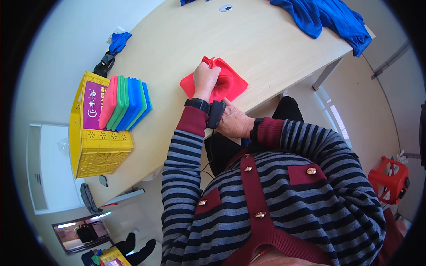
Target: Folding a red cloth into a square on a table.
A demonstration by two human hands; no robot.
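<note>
A red cloth [238, 85] lies partly folded on the table, close to its near edge. My left hand [206, 80] is closed on a bunched, raised part of it, with the fingers curled into the fabric. Lower down, my right hand [235, 120] reaches the near edge of the same cloth. Its fingers are largely hidden behind the black device [216, 114] on my left wrist, so their grip does not show. To the left, several folded cloths in red, green and blue [128, 104] are lined up against a yellow basket.
The yellow plastic basket [104, 146] with a purple label stands at the table's left. Blue fabric [326, 20] is heaped at the far right of the pale table [177, 33]. A phone [103, 180] lies by the left edge. A red stool [388, 179] stands on the floor at right.
</note>
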